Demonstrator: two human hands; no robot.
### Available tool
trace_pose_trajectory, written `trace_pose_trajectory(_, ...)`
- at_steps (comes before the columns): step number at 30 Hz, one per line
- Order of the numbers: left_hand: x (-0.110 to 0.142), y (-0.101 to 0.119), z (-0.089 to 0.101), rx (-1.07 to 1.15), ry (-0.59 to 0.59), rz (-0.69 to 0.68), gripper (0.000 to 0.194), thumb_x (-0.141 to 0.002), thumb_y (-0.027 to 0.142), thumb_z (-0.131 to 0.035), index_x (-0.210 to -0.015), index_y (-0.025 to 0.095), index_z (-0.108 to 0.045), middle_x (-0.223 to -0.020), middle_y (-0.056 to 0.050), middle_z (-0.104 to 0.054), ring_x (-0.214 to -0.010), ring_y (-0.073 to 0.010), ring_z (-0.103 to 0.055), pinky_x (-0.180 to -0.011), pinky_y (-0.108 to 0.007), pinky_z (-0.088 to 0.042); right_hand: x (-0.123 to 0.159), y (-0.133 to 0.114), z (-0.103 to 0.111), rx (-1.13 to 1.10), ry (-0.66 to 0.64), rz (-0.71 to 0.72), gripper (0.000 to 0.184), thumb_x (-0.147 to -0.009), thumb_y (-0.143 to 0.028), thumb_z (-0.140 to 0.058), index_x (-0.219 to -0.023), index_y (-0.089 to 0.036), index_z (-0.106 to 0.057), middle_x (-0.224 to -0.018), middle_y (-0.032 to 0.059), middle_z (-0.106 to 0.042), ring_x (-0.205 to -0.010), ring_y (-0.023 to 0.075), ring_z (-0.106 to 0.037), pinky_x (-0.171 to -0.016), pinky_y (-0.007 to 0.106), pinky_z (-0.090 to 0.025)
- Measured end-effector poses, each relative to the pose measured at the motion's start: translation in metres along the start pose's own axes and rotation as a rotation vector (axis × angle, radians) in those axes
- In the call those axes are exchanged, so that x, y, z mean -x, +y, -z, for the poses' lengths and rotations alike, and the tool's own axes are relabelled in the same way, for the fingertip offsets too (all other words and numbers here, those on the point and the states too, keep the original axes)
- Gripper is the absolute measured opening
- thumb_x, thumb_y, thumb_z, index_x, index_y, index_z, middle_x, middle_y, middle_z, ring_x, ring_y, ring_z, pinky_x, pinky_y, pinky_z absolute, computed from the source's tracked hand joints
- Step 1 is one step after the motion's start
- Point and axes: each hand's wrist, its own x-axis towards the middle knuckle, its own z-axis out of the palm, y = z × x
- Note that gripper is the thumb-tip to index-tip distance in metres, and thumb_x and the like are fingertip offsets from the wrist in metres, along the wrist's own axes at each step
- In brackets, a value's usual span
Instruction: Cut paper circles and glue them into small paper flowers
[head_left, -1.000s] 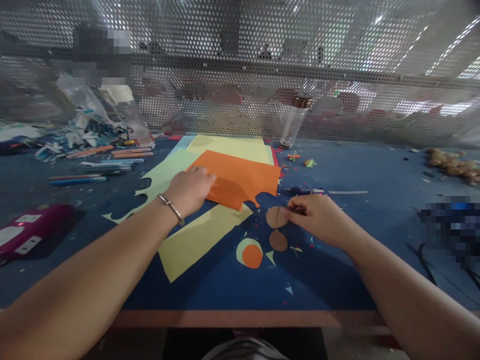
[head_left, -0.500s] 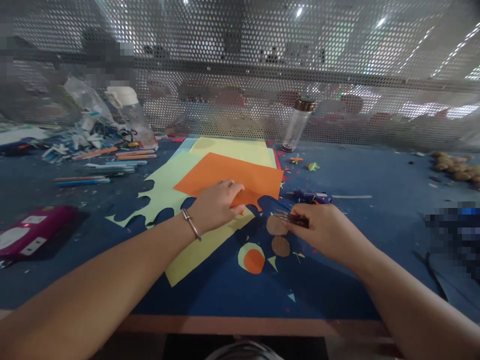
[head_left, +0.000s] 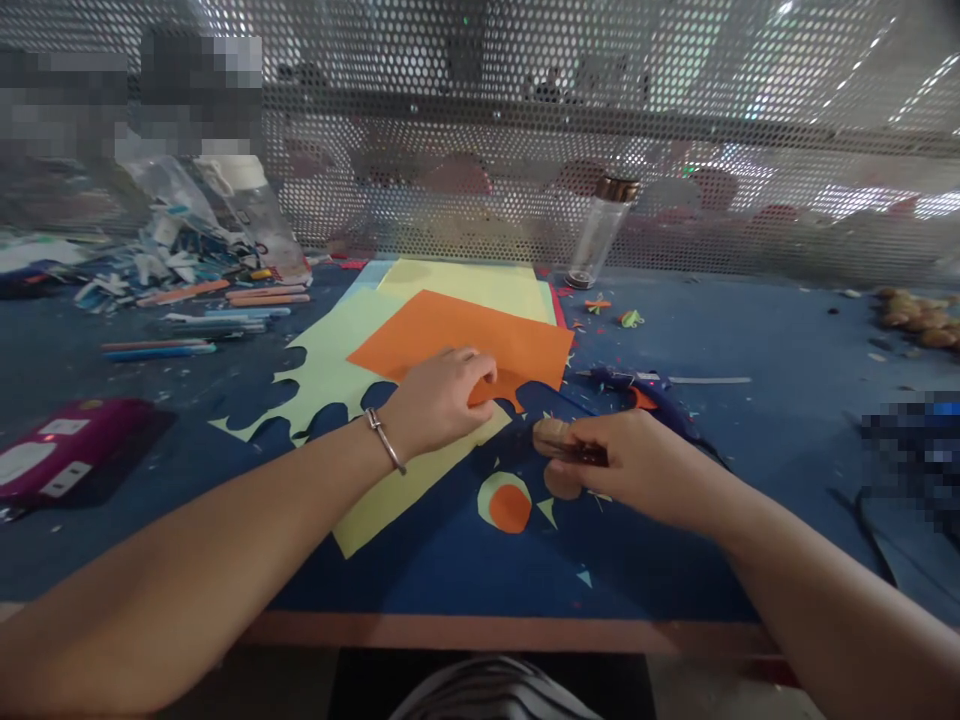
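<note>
My left hand (head_left: 446, 398) lies on the orange paper sheet (head_left: 480, 335), its fingers curled and the sheet's lower edge between thumb and forefinger. Under it are a pale green sheet (head_left: 337, 335) with scalloped cuts and a yellow strip (head_left: 382, 505). In my right hand (head_left: 637, 452) are dark red-handled scissors (head_left: 589, 455), mostly covered by the fingers. Their tips lie over two brown discs (head_left: 551, 435), partly hidden by the hand. Left of these lies a pale green paper circle (head_left: 491, 490) with a smaller orange circle (head_left: 510, 508) on top.
A blue glue gun (head_left: 637, 382) with a glue stick lies beyond my right hand. At the back stand a glass bottle (head_left: 604, 230) and a white-lidded bottle (head_left: 259, 215). A magenta power strip (head_left: 75, 445) and colored sticks (head_left: 217, 325) are on the left. Paper scraps (head_left: 547, 512) lie around.
My right hand has come slightly down and left, with the scissors now over the brown discs. My left hand stays on the orange sheet. The view has tilted a little.
</note>
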Motion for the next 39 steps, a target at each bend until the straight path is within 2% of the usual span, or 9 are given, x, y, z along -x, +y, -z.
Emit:
trace_pose_trajectory(3,0.006,0.010,0.010,0.083,-0.054,-0.114,0.016,-0.091,0.033,-0.059,-0.092,0.019,-0.068,-0.097,-0.007,-0.068,-0.097,-0.0247,-0.061,-0.079,-0.036,-0.045,0.000,-0.002,0.000,-0.044,-0.048,0.016,0.029,-0.088,-0.041,-0.062,-0.068,-0.020,-0.057,-0.061,-0.0031,-0.057,-0.057,0.0124,-0.050,-0.053,0.026,-0.030)
trace_pose_trajectory(8,0.020,0.029,0.017,0.221,-0.370,-0.228,0.019,-0.080,0.036,-0.078,-0.088,0.020,-0.071,-0.089,-0.003,-0.063,-0.084,-0.0207,-0.059,-0.064,-0.030,-0.039,0.001,-0.004,0.002,-0.092,-0.039,0.050,0.021,-0.089,-0.034,-0.061,-0.072,-0.021,-0.062,-0.063,-0.0042,-0.063,-0.059,0.0128,-0.056,-0.055,0.025,-0.034)
trace_pose_trajectory(12,0.024,0.034,0.014,0.247,-0.442,-0.279,0.020,-0.079,0.031,-0.079,-0.093,0.020,-0.070,-0.092,-0.003,-0.062,-0.084,-0.0192,-0.058,-0.065,-0.029,-0.038,0.002,-0.005,0.004,-0.168,-0.041,0.067,0.014,-0.090,-0.025,-0.057,-0.080,-0.022,-0.067,-0.075,-0.0037,-0.073,-0.069,0.0140,-0.066,-0.062,0.024,-0.041)
trace_pose_trajectory(15,0.023,0.035,0.016,0.279,-0.500,-0.246,0.017,-0.080,0.029,-0.076,-0.089,0.018,-0.066,-0.091,-0.003,-0.062,-0.081,-0.0179,-0.057,-0.064,-0.028,-0.038,0.001,-0.003,0.004,-0.053,0.012,-0.001,0.018,-0.093,-0.031,-0.056,-0.081,-0.022,-0.066,-0.078,0.0000,-0.074,-0.071,0.0167,-0.067,-0.062,0.026,-0.040)
trace_pose_trajectory(20,0.021,0.033,0.017,0.370,-0.574,-0.125,0.012,-0.081,0.023,-0.070,-0.090,0.018,-0.063,-0.084,0.000,-0.064,-0.071,-0.0142,-0.056,-0.060,-0.026,-0.036,-0.001,0.000,0.002,0.182,0.084,-0.083,0.014,-0.090,-0.032,-0.058,-0.082,-0.022,-0.061,-0.074,0.0010,-0.070,-0.063,0.0167,-0.061,-0.055,0.027,-0.030)
trace_pose_trajectory(28,0.016,0.028,0.017,0.324,-0.569,-0.183,0.029,-0.076,0.030,-0.078,-0.101,0.017,-0.069,-0.097,-0.005,-0.062,-0.082,-0.0181,-0.057,-0.066,-0.026,-0.039,0.001,-0.004,0.000,0.250,0.099,-0.096,0.009,-0.090,-0.032,-0.059,-0.091,-0.023,-0.062,-0.080,0.0014,-0.072,-0.069,0.0184,-0.063,-0.056,0.027,-0.026)
trace_pose_trajectory(31,0.017,0.030,0.019,0.316,-0.579,-0.186,0.027,-0.075,0.028,-0.078,-0.097,0.017,-0.067,-0.096,-0.005,-0.062,-0.082,-0.0180,-0.056,-0.066,-0.026,-0.038,0.001,-0.003,0.000,0.294,0.110,-0.100,0.011,-0.090,-0.033,-0.059,-0.090,-0.023,-0.060,-0.080,0.0018,-0.072,-0.069,0.0191,-0.063,-0.056,0.027,-0.024)
trace_pose_trajectory(35,0.018,0.031,0.018,0.385,-0.600,-0.152,0.019,-0.075,0.024,-0.076,-0.088,0.018,-0.064,-0.082,0.000,-0.062,-0.070,-0.0144,-0.053,-0.059,-0.025,-0.036,0.001,-0.003,-0.001,0.316,0.124,-0.087,0.013,-0.090,-0.033,-0.059,-0.084,-0.022,-0.055,-0.078,0.0010,-0.070,-0.065,0.0171,-0.060,-0.056,0.027,-0.023)
trace_pose_trajectory(39,0.017,0.032,0.017,0.501,-0.614,-0.069,0.011,-0.077,0.021,-0.074,-0.082,0.018,-0.065,-0.068,0.004,-0.058,-0.059,-0.0110,-0.051,-0.054,-0.024,-0.034,0.001,-0.005,-0.002,0.299,0.109,-0.099,0.006,-0.088,-0.029,-0.059,-0.090,-0.023,-0.059,-0.080,-0.0003,-0.069,-0.063,0.0156,-0.059,-0.056,0.027,-0.024)
